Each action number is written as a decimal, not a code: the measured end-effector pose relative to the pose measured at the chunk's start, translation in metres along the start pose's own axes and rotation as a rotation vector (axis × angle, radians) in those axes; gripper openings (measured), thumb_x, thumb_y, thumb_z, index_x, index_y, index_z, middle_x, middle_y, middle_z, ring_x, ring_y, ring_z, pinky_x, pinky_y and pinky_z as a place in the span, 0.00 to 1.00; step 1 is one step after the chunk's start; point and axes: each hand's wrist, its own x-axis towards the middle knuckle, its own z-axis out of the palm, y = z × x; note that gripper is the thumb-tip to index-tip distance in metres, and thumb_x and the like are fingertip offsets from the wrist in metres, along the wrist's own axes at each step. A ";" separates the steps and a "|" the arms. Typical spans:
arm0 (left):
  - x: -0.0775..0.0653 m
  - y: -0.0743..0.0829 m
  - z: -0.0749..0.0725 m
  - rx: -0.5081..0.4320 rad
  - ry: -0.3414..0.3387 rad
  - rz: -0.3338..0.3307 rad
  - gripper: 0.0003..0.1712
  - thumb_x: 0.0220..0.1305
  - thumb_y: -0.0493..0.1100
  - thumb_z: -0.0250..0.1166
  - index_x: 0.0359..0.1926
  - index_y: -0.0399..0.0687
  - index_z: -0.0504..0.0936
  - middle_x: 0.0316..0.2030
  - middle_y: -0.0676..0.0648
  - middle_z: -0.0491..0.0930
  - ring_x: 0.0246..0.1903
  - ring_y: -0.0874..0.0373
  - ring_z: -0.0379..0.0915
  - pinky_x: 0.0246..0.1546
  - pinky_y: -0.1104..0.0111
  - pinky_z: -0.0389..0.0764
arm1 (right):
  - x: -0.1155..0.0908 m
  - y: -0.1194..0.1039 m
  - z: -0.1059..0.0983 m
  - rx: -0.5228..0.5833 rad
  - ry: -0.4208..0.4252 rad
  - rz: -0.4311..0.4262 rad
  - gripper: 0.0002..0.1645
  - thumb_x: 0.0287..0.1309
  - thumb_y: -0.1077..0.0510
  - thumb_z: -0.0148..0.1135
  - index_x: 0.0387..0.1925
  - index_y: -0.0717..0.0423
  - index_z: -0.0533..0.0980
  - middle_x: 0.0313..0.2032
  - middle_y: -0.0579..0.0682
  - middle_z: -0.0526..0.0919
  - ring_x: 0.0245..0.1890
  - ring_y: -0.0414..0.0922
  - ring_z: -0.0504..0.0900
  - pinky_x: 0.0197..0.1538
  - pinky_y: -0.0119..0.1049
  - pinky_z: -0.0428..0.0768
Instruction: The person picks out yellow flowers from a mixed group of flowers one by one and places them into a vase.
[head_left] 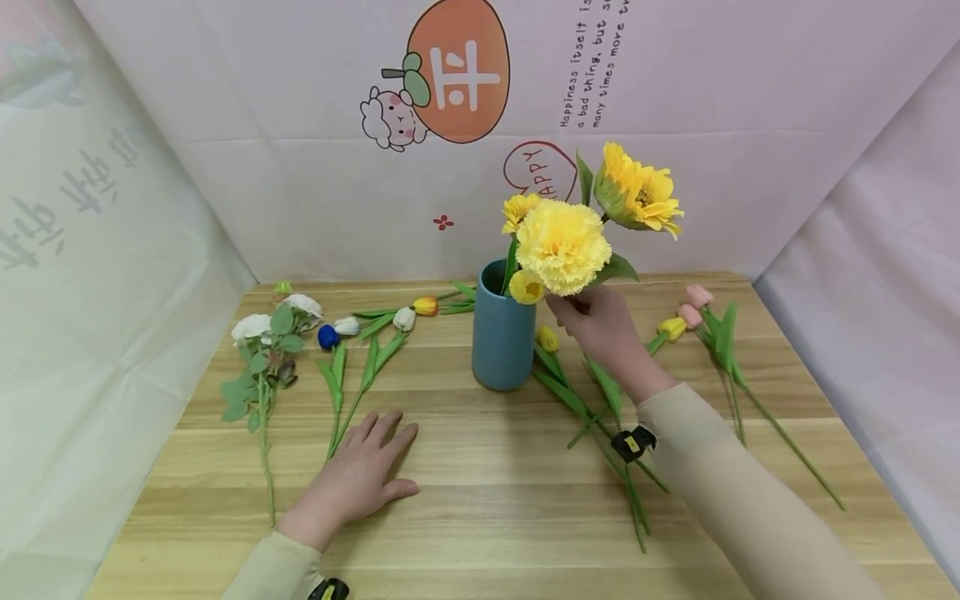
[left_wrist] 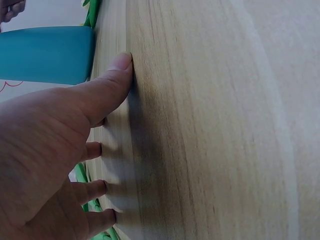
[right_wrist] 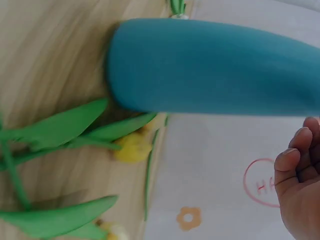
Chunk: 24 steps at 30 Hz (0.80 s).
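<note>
Looks like the flower-arranging step: yellow blooms (head_left: 564, 246) at the vase (head_left: 504, 342), mid-table (head_left: 465, 517). Right hand (head_left: 606, 329) curled beside the rim, behind the blooms; can't tell if it grips a stem. Left hand (head_left: 358, 475) spread on wood, holding nothing. Next move probably calls for settling stems inside.

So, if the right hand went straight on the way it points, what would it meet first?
Most likely the upper side of the blue vase, just ahead of the right hand; depth is unclear, so whether any gap remains can't be judged.
</note>
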 end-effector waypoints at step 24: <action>0.001 0.001 -0.002 0.004 -0.008 -0.003 0.45 0.57 0.66 0.65 0.69 0.49 0.65 0.69 0.36 0.58 0.65 0.29 0.50 0.59 0.36 0.62 | -0.036 0.107 -0.061 -0.497 -0.262 0.416 0.26 0.65 0.50 0.49 0.11 0.51 0.63 0.10 0.44 0.64 0.12 0.41 0.63 0.18 0.35 0.66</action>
